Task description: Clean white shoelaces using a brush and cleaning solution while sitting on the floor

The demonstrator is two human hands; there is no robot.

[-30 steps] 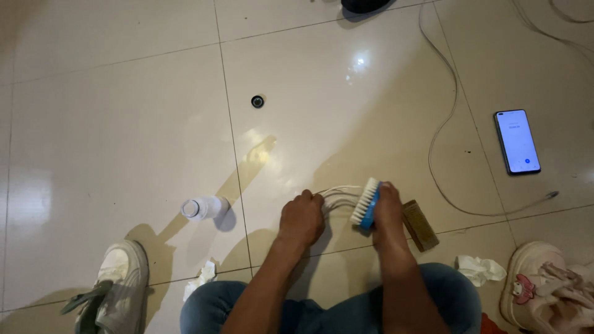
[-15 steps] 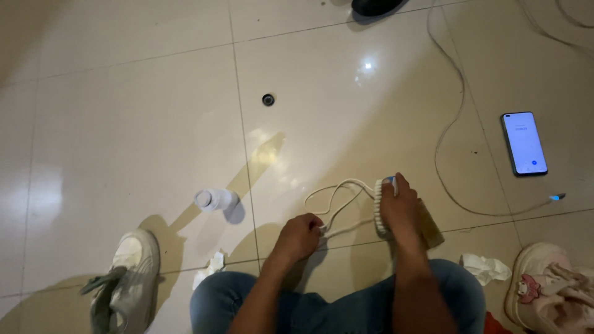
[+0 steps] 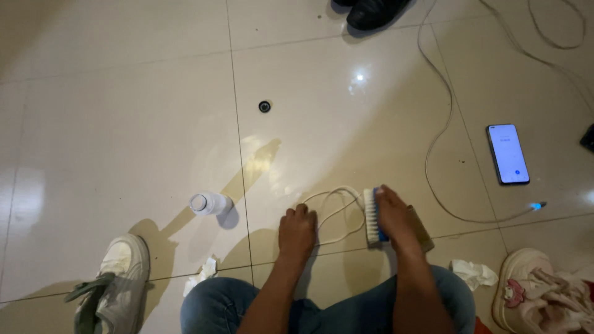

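Seen from above, kneeling or sitting on a glossy tiled floor (image 3: pixel 124 111), denim-clad knees at the bottom edge. Right hand (image 3: pixel 396 216) closed around a scrubbing brush (image 3: pixel 372 216) with white bristles and a blue back, bristles turned leftward toward a white shoelace (image 3: pixel 334 210) looped on the tile, apparently so the brush can bear on the lace. Left hand (image 3: pixel 297 232) pressed flat-ish on the near end of that lace, fingers bent down onto it, seemingly to pin it so it cannot slide (whether anything is pinched between the fingers cannot be told). Beneath the right hand, a brown flat block (image 3: pixel 424 232), partly covered. Left of the hands, a small clear bottle (image 3: pixel 207 203) lying on its side; farther left a white lace-less sneaker (image 3: pixel 120 278) with a greenish rag. Crumpled tissue (image 3: pixel 473 272) by the right knee, a pink-trimmed child's shoe (image 3: pixel 538 291) beyond it. A lit phone (image 3: pixel 507 153) lies well apart to the right, near a cable (image 3: pixel 445 154) snaking across the tiles. Dark shoe (image 3: pixel 371 11) at the top edge; small round drain (image 3: pixel 265 106) mid-floor.
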